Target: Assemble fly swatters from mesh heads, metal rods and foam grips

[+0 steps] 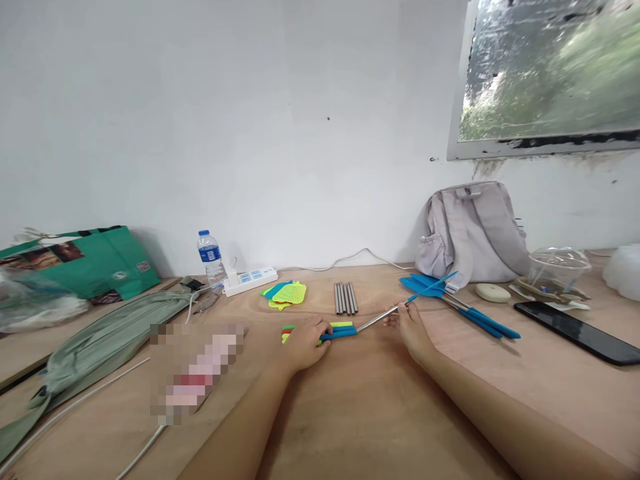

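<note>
My left hand rests on the wooden table, fingers closed over a small pile of coloured handles, blue, green and red. My right hand pinches a thin metal rod that runs from a blue handle under my left hand up to a blue swatter head. Several bare metal rods lie side by side just beyond my hands. A stack of yellow-green and blue mesh swatter heads sits to their left. More blue swatters lie to the right.
A white power strip, a water bottle, a green bag and a grey-green pouch are at the left. A grey backpack, a clear plastic container and a black phone are at the right.
</note>
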`<action>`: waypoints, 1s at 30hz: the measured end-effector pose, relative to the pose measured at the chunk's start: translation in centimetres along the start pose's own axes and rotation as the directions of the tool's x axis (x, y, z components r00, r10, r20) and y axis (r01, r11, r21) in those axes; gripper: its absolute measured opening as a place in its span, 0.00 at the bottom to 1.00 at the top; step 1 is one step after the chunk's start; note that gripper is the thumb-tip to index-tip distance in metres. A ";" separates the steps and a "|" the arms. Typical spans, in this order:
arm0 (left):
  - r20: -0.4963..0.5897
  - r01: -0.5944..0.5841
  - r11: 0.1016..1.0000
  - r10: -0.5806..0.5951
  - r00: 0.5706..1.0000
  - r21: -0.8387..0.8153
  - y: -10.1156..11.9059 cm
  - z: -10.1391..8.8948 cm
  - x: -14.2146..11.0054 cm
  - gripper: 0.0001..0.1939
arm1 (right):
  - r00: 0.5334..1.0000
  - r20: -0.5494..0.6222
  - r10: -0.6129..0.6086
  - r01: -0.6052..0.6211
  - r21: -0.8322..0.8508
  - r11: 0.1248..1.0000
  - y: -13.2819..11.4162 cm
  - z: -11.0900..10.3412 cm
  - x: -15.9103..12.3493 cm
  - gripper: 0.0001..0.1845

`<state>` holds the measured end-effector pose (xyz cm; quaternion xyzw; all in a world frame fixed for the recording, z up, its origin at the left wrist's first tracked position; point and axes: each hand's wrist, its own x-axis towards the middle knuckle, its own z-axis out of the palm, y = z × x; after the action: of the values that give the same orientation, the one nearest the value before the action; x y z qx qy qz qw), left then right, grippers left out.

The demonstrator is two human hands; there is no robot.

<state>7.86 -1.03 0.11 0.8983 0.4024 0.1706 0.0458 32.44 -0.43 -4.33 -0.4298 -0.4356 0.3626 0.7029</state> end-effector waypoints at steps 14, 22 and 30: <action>-0.048 -0.026 0.999 0.025 0.999 -0.032 -0.9 1.3 0.4 0.07 | 0.942 0.043 0.334 -0.333 0.256 0.908 -0.2 -0.8 0.5 0.05; -0.081 -0.054 0.998 0.051 0.995 -0.035 -0.8 1.5 0.5 0.07 | 0.901 0.140 0.410 -0.433 0.321 0.843 -1.6 -1.3 0.4 0.16; -0.169 -0.093 0.994 0.081 0.982 -0.062 0.4 0.6 0.6 0.10 | 0.939 0.227 0.259 -0.301 0.175 0.937 -2.0 -1.7 0.5 0.15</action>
<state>8.70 -0.81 -0.25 0.8954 0.3590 0.2609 0.0359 34.49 -1.20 -2.76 -0.3736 -0.3981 0.5442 0.6370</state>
